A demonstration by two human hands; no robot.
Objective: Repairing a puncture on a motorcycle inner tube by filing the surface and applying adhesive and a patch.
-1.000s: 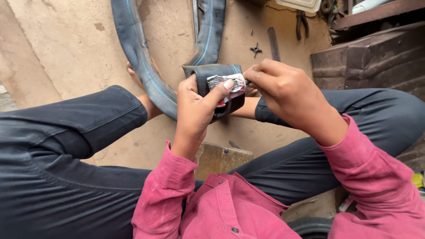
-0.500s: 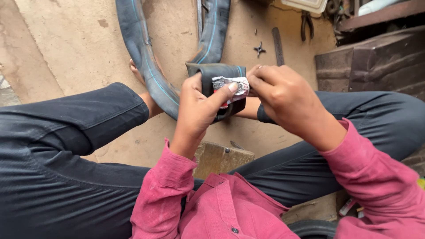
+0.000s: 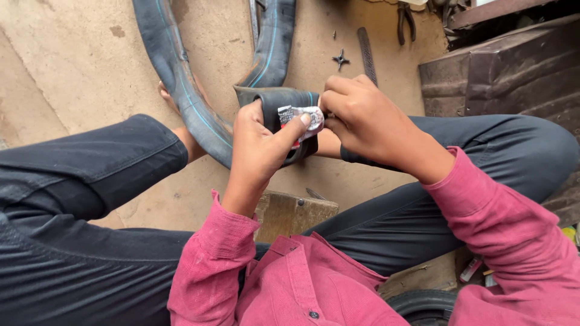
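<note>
Left hand (image 3: 257, 151) grips the folded black inner tube (image 3: 275, 99), thumb pinning a small crumpled silver-and-red packet (image 3: 300, 118) on it, while the right hand (image 3: 362, 121) pinches that packet's edge from three o'clock (flat file (image 3: 366, 51) on the floor at twelve).

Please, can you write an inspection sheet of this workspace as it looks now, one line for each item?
Surface: bare concrete floor, stained.
Job's things: black inner tube folded over; small silver patch pressed on the fold.
Clutter: file, pliers, small cross-shaped metal piece.
Grippers: left hand holds fold, thumb on patch; right hand pinches patch edge.
Cables: nothing seen.
Surroundings: wooden block, dark metal box, tyre.
</note>
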